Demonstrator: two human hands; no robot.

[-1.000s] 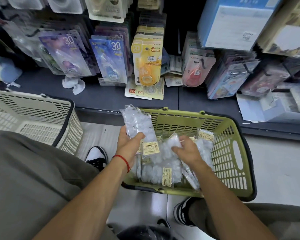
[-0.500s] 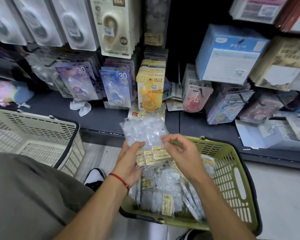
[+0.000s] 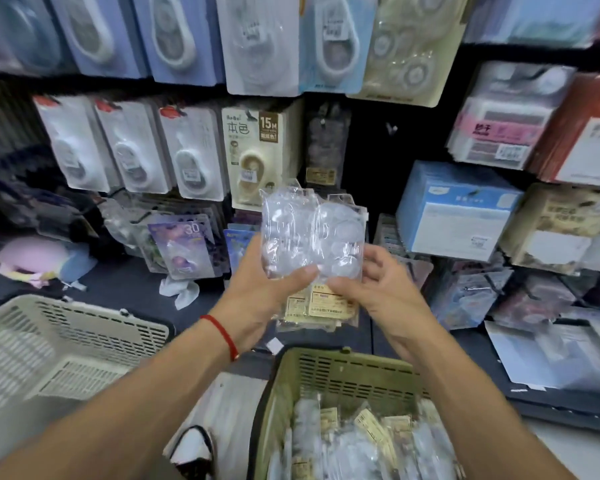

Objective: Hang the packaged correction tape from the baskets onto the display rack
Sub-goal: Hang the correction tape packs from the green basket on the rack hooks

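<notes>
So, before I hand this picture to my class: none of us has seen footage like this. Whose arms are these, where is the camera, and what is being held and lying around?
There is no machine here. The camera sits on a person's head and looks forward and down, so the two bare arms are the wearer's own. The left hand, with a red string at the wrist, and the right hand together hold up a small bunch of clear packets of correction tape, with yellowish labels at the bottom. Below is a green basket holding more such packets. To the left stands a cream basket; what it holds cannot be seen. Behind is the display rack, hung with carded correction tapes, with boxes at the right.
</notes>
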